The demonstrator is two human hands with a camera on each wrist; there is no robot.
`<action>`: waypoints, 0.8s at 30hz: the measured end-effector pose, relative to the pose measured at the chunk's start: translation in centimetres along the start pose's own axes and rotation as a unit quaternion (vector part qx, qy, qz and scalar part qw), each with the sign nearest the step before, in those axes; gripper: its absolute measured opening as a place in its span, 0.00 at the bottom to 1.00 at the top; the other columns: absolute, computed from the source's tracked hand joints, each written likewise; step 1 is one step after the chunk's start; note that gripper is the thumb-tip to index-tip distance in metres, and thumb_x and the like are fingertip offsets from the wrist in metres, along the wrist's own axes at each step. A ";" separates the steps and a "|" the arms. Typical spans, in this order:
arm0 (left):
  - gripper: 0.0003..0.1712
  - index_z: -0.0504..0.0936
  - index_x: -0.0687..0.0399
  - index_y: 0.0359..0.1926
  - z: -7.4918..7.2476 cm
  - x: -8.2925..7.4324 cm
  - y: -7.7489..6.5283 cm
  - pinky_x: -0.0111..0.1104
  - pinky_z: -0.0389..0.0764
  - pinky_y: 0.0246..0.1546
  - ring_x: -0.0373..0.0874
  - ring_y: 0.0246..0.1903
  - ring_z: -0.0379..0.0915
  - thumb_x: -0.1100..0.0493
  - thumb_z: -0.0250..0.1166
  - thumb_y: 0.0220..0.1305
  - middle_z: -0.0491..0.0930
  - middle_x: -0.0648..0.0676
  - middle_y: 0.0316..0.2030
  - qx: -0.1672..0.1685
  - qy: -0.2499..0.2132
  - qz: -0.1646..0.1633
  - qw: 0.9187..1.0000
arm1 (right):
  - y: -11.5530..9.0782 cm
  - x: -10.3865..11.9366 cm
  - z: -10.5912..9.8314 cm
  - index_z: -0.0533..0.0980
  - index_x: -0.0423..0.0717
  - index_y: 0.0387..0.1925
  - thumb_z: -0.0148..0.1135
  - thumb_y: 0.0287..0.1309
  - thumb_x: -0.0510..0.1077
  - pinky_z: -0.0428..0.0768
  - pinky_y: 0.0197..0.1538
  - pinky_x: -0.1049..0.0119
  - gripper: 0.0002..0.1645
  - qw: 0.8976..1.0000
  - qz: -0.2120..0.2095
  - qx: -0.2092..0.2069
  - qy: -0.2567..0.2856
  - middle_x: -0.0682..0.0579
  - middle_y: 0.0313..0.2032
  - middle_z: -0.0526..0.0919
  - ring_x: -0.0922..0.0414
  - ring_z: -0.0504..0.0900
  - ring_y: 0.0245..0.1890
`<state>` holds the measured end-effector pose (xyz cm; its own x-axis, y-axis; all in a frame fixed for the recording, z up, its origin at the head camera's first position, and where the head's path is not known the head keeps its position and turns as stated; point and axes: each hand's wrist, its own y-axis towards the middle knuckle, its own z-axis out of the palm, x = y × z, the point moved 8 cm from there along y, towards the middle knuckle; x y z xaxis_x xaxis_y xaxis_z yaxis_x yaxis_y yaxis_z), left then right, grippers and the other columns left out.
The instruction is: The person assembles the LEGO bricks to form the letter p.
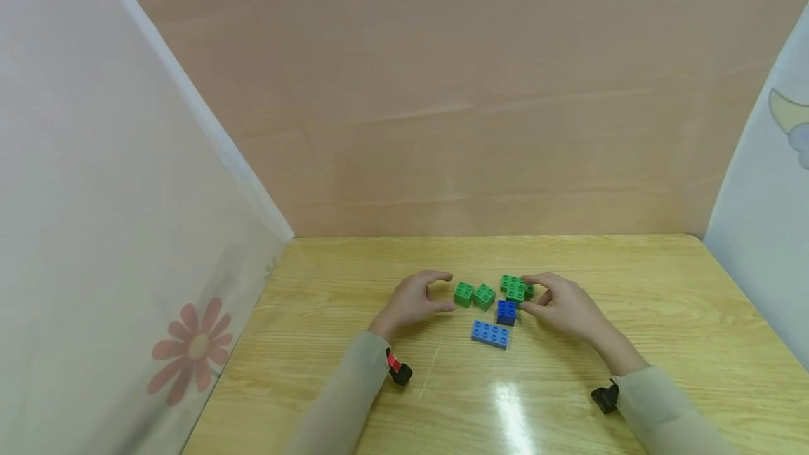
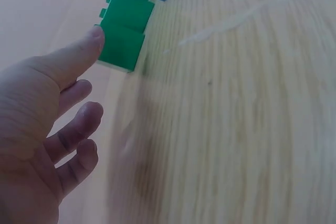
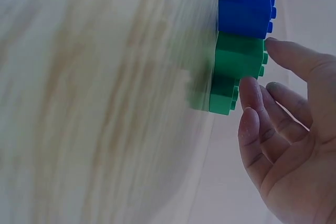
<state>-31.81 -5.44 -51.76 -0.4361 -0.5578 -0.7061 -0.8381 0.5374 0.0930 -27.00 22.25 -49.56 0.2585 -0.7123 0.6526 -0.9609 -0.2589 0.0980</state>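
Observation:
Two small square green bricks, a left one (image 1: 463, 294) and a tilted one (image 1: 484, 297), lie side by side on the table. To their right, a green brick (image 1: 515, 293) overlaps a longer green brick (image 1: 508, 281), with a dark blue brick (image 1: 506, 313) in front. Nearest me lies a longer light blue brick (image 1: 489, 334). My left hand (image 1: 417, 299) holds nothing; its thumb and fingers spread apart just left of the green pair. My right hand (image 1: 562, 304) curves loosely at the right end of the green cluster, its thumb (image 3: 286, 53) and fingertips right beside the bricks.
The wooden table (image 1: 354, 265) ends at a tan cloth backdrop (image 1: 442, 125). A pale sheet (image 1: 145, 195) with a flower print stands at the left, another pale sheet (image 1: 765, 230) at the right. Both sleeves carry black wrist devices.

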 end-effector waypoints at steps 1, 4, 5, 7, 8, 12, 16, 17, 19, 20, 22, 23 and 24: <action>0.36 0.79 0.45 0.68 0.2 0.0 0.1 0.31 0.75 0.29 0.38 0.22 0.68 0.44 0.77 0.62 0.78 0.40 0.63 0.002 0.003 -0.001 1.000 | 0.1 0.0 0.1 0.76 0.43 0.67 0.74 0.64 0.50 0.77 0.27 0.64 0.33 1.000 -0.001 -0.001 -0.002 0.46 0.53 0.83 0.61 0.79 0.30; 0.35 0.79 0.44 0.69 0.6 -0.1 0.4 0.31 0.75 0.30 0.38 0.22 0.67 0.44 0.76 0.62 0.78 0.40 0.63 0.010 0.007 -0.003 1.000 | 0.2 0.2 0.2 0.77 0.42 0.66 0.74 0.64 0.48 0.78 0.28 0.64 0.32 1.000 -0.004 0.000 -0.011 0.47 0.52 0.84 0.61 0.79 0.30; 0.35 0.78 0.44 0.69 0.7 -0.2 0.5 0.31 0.75 0.30 0.38 0.21 0.67 0.44 0.76 0.63 0.78 0.40 0.63 0.013 0.008 -0.004 1.000 | 0.3 0.2 0.3 0.77 0.42 0.66 0.74 0.63 0.47 0.78 0.28 0.63 0.32 1.000 -0.004 0.000 -0.014 0.47 0.51 0.84 0.61 0.79 0.30; 0.35 0.78 0.44 0.69 0.9 -0.3 0.7 0.31 0.74 0.30 0.38 0.20 0.66 0.44 0.75 0.64 0.78 0.41 0.63 0.017 0.011 -0.005 1.000 | 0.4 0.3 0.4 0.77 0.41 0.65 0.74 0.63 0.47 0.78 0.29 0.63 0.32 1.000 -0.006 0.001 -0.021 0.46 0.51 0.84 0.62 0.79 0.30; 0.34 0.78 0.44 0.69 1.0 -0.4 0.8 0.31 0.74 0.30 0.38 0.20 0.66 0.45 0.75 0.64 0.78 0.41 0.63 0.019 0.009 -0.006 1.000 | 0.5 0.4 0.4 0.77 0.40 0.65 0.74 0.63 0.47 0.78 0.30 0.64 0.32 1.000 -0.008 0.002 -0.024 0.45 0.52 0.84 0.63 0.79 0.30; 0.33 0.78 0.45 0.69 1.4 -0.5 1.1 0.31 0.76 0.36 0.37 0.22 0.66 0.47 0.75 0.65 0.78 0.42 0.64 0.029 0.009 -0.006 1.000 | 0.7 0.5 0.8 0.77 0.39 0.65 0.73 0.64 0.46 0.78 0.30 0.64 0.31 0.999 -0.011 0.003 -0.032 0.44 0.54 0.83 0.63 0.79 0.30; 0.31 0.78 0.44 0.68 1.7 -0.6 1.3 0.32 0.76 0.43 0.36 0.24 0.68 0.47 0.74 0.66 0.77 0.42 0.65 0.033 0.015 -0.002 0.999 | 0.8 0.5 1.0 0.77 0.39 0.65 0.73 0.64 0.45 0.78 0.30 0.64 0.31 0.999 -0.006 0.006 -0.035 0.44 0.54 0.83 0.63 0.79 0.31; 0.31 0.79 0.43 0.68 1.7 -0.6 1.4 0.32 0.76 0.42 0.36 0.23 0.68 0.47 0.74 0.66 0.78 0.42 0.64 0.032 0.017 -0.002 0.999 | 0.9 0.4 1.1 0.77 0.39 0.65 0.73 0.64 0.45 0.78 0.30 0.64 0.31 0.999 -0.004 0.007 -0.036 0.44 0.54 0.83 0.62 0.79 0.31; 0.29 0.80 0.43 0.67 1.7 -0.5 1.5 0.32 0.76 0.41 0.35 0.23 0.69 0.47 0.74 0.66 0.79 0.42 0.63 0.027 0.018 -0.002 0.999 | 0.9 0.4 1.1 0.77 0.39 0.65 0.73 0.64 0.45 0.77 0.30 0.64 0.30 0.999 -0.003 0.008 -0.037 0.44 0.53 0.83 0.62 0.79 0.30; 0.29 0.80 0.42 0.66 1.7 -0.5 1.6 0.32 0.76 0.40 0.35 0.23 0.68 0.47 0.74 0.66 0.80 0.42 0.62 0.025 0.019 -0.003 0.999 | 1.0 0.4 1.1 0.77 0.39 0.64 0.73 0.64 0.45 0.77 0.30 0.64 0.30 0.999 -0.004 0.008 -0.038 0.43 0.53 0.83 0.62 0.78 0.30; 0.27 0.81 0.42 0.64 1.7 -0.5 1.6 0.31 0.75 0.36 0.36 0.22 0.68 0.47 0.74 0.66 0.81 0.42 0.59 0.022 0.020 -0.004 1.000 | 1.0 0.4 1.2 0.78 0.38 0.64 0.73 0.65 0.46 0.77 0.30 0.63 0.30 0.999 -0.003 0.009 -0.038 0.43 0.53 0.84 0.62 0.78 0.30; 0.27 0.82 0.41 0.64 1.7 -0.5 1.7 0.31 0.75 0.35 0.36 0.22 0.68 0.47 0.74 0.66 0.81 0.42 0.58 0.021 0.020 -0.005 1.000 | 1.0 0.4 1.2 0.78 0.38 0.64 0.73 0.65 0.46 0.76 0.29 0.64 0.29 0.999 -0.002 0.009 -0.039 0.42 0.53 0.84 0.62 0.78 0.30; 0.26 0.82 0.41 0.63 1.7 -0.4 1.7 0.31 0.75 0.33 0.36 0.22 0.68 0.47 0.75 0.65 0.82 0.41 0.58 0.021 0.020 -0.007 1.000 | 1.0 0.4 1.2 0.78 0.38 0.63 0.72 0.65 0.46 0.76 0.29 0.64 0.29 0.999 -0.001 0.010 -0.040 0.42 0.54 0.84 0.62 0.78 0.30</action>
<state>-32.47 -3.24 -52.48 -0.4386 -0.5897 -0.6782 -0.8299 0.5553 0.0539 -27.78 20.93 -50.12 0.2693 -0.7613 0.5898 -0.9581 -0.2739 0.0838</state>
